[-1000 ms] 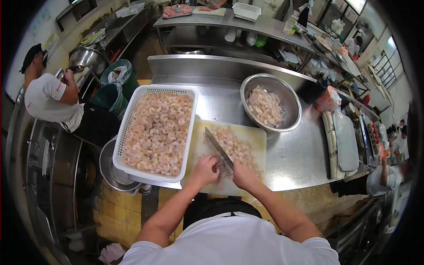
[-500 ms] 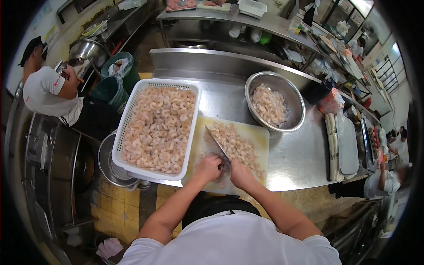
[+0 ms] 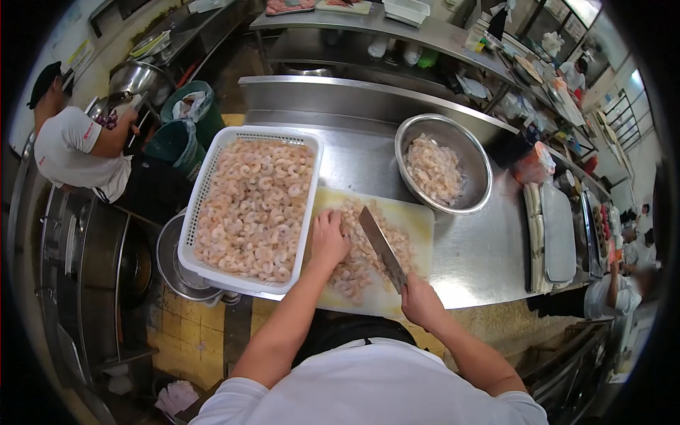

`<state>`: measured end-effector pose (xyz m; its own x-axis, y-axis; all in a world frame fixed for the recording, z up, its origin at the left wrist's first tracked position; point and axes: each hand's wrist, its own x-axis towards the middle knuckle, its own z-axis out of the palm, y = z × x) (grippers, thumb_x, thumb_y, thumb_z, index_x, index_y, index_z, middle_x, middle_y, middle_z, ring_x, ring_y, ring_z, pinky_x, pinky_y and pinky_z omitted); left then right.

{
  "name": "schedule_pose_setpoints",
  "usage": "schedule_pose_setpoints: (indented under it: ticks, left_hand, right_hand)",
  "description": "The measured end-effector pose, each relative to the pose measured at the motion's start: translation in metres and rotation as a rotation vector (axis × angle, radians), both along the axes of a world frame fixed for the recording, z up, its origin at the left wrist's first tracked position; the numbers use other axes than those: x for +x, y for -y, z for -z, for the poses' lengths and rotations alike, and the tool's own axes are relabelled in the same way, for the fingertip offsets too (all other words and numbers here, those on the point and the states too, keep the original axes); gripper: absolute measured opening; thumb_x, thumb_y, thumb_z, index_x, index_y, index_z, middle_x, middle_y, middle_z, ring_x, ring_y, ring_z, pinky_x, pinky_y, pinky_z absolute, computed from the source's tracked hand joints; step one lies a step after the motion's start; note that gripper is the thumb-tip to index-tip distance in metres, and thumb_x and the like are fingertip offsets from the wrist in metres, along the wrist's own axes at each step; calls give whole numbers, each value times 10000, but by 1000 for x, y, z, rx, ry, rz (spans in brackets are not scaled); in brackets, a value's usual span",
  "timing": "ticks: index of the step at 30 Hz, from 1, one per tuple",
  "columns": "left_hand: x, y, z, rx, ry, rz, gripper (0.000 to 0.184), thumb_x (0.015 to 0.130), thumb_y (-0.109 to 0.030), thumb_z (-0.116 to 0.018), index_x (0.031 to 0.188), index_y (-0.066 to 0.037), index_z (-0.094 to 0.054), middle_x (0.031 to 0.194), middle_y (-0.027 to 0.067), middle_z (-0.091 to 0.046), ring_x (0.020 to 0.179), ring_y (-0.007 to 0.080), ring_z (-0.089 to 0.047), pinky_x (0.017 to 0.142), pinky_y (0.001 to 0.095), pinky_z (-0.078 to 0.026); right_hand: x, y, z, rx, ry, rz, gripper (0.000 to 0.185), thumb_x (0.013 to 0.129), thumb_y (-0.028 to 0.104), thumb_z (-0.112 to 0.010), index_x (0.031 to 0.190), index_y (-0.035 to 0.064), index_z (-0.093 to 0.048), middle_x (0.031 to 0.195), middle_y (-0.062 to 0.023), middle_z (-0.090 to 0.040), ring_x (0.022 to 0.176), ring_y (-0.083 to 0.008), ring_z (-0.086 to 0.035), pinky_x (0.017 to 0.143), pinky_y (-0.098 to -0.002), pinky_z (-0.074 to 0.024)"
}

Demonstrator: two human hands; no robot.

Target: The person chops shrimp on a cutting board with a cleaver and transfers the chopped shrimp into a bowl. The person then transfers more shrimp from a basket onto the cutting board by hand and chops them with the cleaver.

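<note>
My right hand (image 3: 421, 300) is closed round the handle of a knife (image 3: 382, 248), whose broad blade points up and left over the chopped shrimp (image 3: 386, 230). The shrimp pieces are spread on a yellowish-white cutting board (image 3: 418, 221). On the left part of the board my left hand (image 3: 330, 237) rests against the shrimp pieces, its fingers pointing away from me and partly bent; whether it grips any is unclear. Beside the board stands a white perforated basket (image 3: 191, 212) full of whole peeled shrimp (image 3: 255, 205). A steel bowl (image 3: 482, 173) behind the board holds more shrimp pieces.
The steel table (image 3: 482, 262) has a raised back edge. Trays and a grey lid (image 3: 558, 230) lie at its right end. A co-worker (image 3: 81, 145) in a white shirt stands at the left, near green bins (image 3: 170, 145). Another steel table (image 3: 425, 32) stands behind.
My left hand has moved forward and slightly left across the board. My right hand with the knife has shifted right and toward me, away from my left hand. The co-worker's arm has moved.
</note>
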<state>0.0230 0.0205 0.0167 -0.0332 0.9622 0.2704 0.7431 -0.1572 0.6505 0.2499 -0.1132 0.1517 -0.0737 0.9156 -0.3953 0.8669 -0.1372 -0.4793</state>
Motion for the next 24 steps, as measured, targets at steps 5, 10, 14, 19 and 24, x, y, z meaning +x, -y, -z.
schedule_pose_setpoints:
  ticks: [5, 10, 14, 19, 24]
  left_hand:
    - [-7, 22, 13, -91, 51, 187, 306, 858, -58, -741, 1160, -29, -704, 1175, 182, -638, 1061, 400, -648, 927, 482, -558]
    - [-8, 48, 5, -150, 299, 114, 268, 857, -74, -774, 1111, -10, -716, 1150, 174, -665, 978, 379, -691, 846, 439, -592]
    - [-12, 46, 7, -81, 198, 214, 197, 841, -69, -772, 1023, -5, -735, 1099, 160, -687, 977, 364, -700, 857, 430, -591]
    - [-12, 43, 6, -12, 135, 306, 106, 825, -76, -759, 914, -20, -752, 991, 153, -709, 960, 367, -695, 870, 438, -584]
    - [-10, 42, 9, -54, 57, 290, 101, 831, -86, -759, 910, -24, -754, 992, 155, -717, 977, 360, -702, 878, 444, -583]
  right_hand:
    - [3, 3, 24, 182, -22, -25, 206, 1011, 131, -602, 1047, -58, -530, 822, -383, -660, 777, -587, -662, 734, -659, -523]
    - [-2, 7, 17, 98, 11, -69, 212, 1007, 138, -616, 1038, -58, -539, 826, -372, -667, 773, -577, -672, 712, -644, -533]
    - [-4, 1, 18, 39, 32, -144, 151, 961, 63, -577, 1033, -63, -536, 802, -361, -678, 775, -561, -689, 728, -637, -540]
    - [-6, -10, 39, -1, 53, -224, 150, 927, 12, -538, 1054, -67, -531, 868, -375, -693, 829, -554, -700, 763, -630, -546]
    - [-37, -47, 71, 37, 27, -201, 205, 964, 49, -535, 1127, -74, -547, 939, -387, -695, 897, -575, -686, 794, -639, -535]
